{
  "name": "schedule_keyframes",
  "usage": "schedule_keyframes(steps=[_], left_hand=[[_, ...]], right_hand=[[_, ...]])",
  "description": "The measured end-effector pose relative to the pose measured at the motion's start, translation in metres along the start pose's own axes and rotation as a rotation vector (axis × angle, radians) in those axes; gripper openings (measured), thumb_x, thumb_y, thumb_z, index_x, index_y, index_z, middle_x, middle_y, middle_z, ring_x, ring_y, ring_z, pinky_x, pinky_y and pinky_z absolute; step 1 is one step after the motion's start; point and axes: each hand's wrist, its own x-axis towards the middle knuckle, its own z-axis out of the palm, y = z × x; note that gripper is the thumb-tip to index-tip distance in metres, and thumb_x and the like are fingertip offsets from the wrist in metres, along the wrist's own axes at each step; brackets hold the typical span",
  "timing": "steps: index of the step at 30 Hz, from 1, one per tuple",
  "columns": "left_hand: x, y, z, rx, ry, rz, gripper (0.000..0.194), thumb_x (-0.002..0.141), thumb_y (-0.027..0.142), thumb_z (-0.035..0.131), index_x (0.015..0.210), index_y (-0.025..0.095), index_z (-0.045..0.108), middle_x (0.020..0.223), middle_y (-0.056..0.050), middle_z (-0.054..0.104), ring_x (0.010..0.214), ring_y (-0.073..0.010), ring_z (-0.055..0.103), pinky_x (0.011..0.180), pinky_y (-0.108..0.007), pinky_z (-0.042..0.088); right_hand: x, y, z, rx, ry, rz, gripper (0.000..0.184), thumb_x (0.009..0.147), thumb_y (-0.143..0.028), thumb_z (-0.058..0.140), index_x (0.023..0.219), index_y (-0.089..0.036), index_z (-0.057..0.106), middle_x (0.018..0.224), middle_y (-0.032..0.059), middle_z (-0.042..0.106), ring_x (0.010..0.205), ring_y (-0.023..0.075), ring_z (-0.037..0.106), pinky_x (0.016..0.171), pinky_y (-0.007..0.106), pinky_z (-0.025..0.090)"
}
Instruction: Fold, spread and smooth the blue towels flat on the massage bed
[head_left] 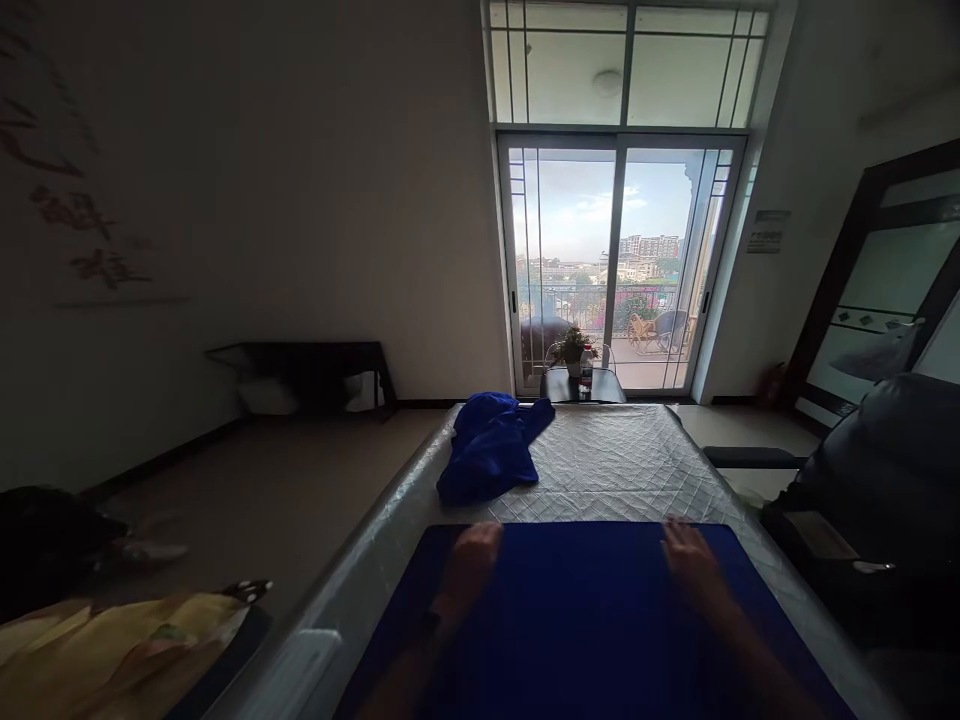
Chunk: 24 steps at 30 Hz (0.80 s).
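Note:
A dark blue flat cloth [577, 620] with rounded far corners is spread out in front of me. My left hand [474, 550] rests at its far edge, left of the middle, with the fingers loosely bent and a little blurred. On the right, my right hand [684, 548] lies on the same far edge, its fingers stretched out and slightly apart. Neither hand shows anything lifted in it. Beyond the left hand lies a crumpled blue garment [491, 450], touched by neither hand. Under both lies a shiny quilted, plastic-covered surface [622, 450].
A small dark table [551, 385] with a potted plant [571, 345] and a bottle [586, 370] stands at the far end before a glass sliding door [562, 220]. To the right is a black chair [885, 470]. Yellowish cloth [127, 650] lies at lower left.

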Motion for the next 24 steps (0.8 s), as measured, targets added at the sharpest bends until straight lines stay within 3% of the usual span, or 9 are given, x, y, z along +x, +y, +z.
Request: schedule_keyframes(steps=[2, 4, 6, 8, 11, 15, 19, 21, 24], left_hand=[[0.010, 0.051, 0.018, -0.063, -0.026, 0.106, 0.045, 0.106, 0.034, 0.030, 0.104, 0.022, 0.073, 0.112, -0.009, 0.076, 0.106, -0.0253, 0.069, 0.099, -0.038, 0.052], [0.017, 0.094, 0.038, -0.112, -0.047, 0.191, 0.040, 0.106, 0.038, 0.035, 0.116, 0.025, 0.071, 0.127, -0.008, 0.072, 0.122, -0.0232, 0.064, 0.108, -0.035, 0.047], [0.021, 0.119, 0.052, -0.135, -0.070, 0.227, 0.041, 0.107, 0.036, 0.035, 0.131, 0.024, 0.066, 0.142, -0.009, 0.064, 0.136, -0.0233, 0.054, 0.118, -0.038, 0.040], [0.019, 0.122, 0.059, -0.136, -0.099, 0.230, 0.044, 0.106, 0.037, 0.036, 0.141, 0.025, 0.059, 0.152, -0.010, 0.056, 0.144, -0.0249, 0.047, 0.122, -0.044, 0.035], [0.013, 0.092, 0.054, -0.116, -0.143, 0.205, 0.048, 0.105, 0.042, 0.040, 0.149, 0.027, 0.052, 0.159, -0.009, 0.048, 0.149, -0.0283, 0.039, 0.123, -0.051, 0.031], [0.000, 0.011, 0.037, -0.029, -0.186, 0.070, 0.054, 0.105, 0.050, 0.034, 0.153, 0.030, 0.046, 0.163, -0.008, 0.042, 0.153, -0.0303, 0.032, 0.124, -0.054, 0.026], [-0.014, -0.069, 0.025, 0.099, -0.188, -0.118, 0.061, 0.104, 0.054, 0.031, 0.158, 0.026, 0.039, 0.166, -0.009, 0.037, 0.155, -0.0292, 0.026, 0.125, -0.053, 0.022], [-0.018, -0.091, 0.021, 0.122, -0.182, -0.155, 0.061, 0.104, 0.052, 0.030, 0.158, 0.023, 0.037, 0.166, -0.010, 0.036, 0.155, -0.0299, 0.026, 0.124, -0.054, 0.021], [-0.020, -0.097, 0.012, 0.161, -0.201, -0.178, 0.060, 0.104, 0.049, 0.032, 0.157, 0.022, 0.039, 0.163, -0.011, 0.041, 0.153, -0.0312, 0.029, 0.123, -0.053, 0.024]], right_hand=[[0.003, -0.042, 0.010, 0.056, -0.072, -0.125, 0.053, 0.103, -0.032, 0.031, 0.149, -0.017, 0.053, 0.159, 0.0109, 0.045, 0.151, 0.0248, 0.035, 0.125, 0.043, 0.024], [0.004, -0.082, 0.018, 0.133, -0.149, -0.226, 0.056, 0.103, -0.032, 0.029, 0.152, -0.016, 0.049, 0.160, 0.0101, 0.043, 0.151, 0.0242, 0.033, 0.125, 0.045, 0.023], [0.005, -0.108, 0.024, 0.166, -0.213, -0.245, 0.057, 0.103, -0.032, 0.028, 0.154, -0.016, 0.046, 0.161, 0.0098, 0.039, 0.153, 0.0232, 0.030, 0.125, 0.045, 0.022], [0.005, -0.116, 0.028, 0.168, -0.253, -0.225, 0.058, 0.104, -0.037, 0.027, 0.156, -0.016, 0.041, 0.163, 0.0085, 0.035, 0.154, 0.0228, 0.027, 0.126, 0.045, 0.020], [0.005, -0.090, 0.030, 0.160, -0.263, -0.179, 0.062, 0.104, -0.048, 0.027, 0.159, -0.020, 0.036, 0.165, 0.0058, 0.032, 0.155, 0.0236, 0.024, 0.126, 0.047, 0.018], [0.001, -0.015, 0.029, 0.071, -0.205, -0.039, 0.062, 0.104, -0.047, 0.022, 0.159, -0.023, 0.038, 0.165, 0.0040, 0.033, 0.155, 0.0244, 0.023, 0.126, 0.050, 0.020], [-0.011, 0.057, 0.022, -0.044, -0.099, 0.076, 0.056, 0.101, -0.038, 0.023, 0.144, -0.034, 0.059, 0.163, 0.0002, 0.039, 0.152, 0.0238, 0.031, 0.123, 0.052, 0.026], [-0.017, 0.081, 0.018, -0.063, -0.077, 0.104, 0.055, 0.100, -0.038, 0.025, 0.141, -0.035, 0.062, 0.163, 0.0016, 0.039, 0.151, 0.0258, 0.033, 0.122, 0.056, 0.027], [-0.018, 0.101, 0.011, -0.075, -0.062, 0.123, 0.058, 0.100, -0.034, 0.023, 0.142, -0.028, 0.061, 0.162, 0.0075, 0.041, 0.152, 0.0282, 0.032, 0.122, 0.059, 0.023]])
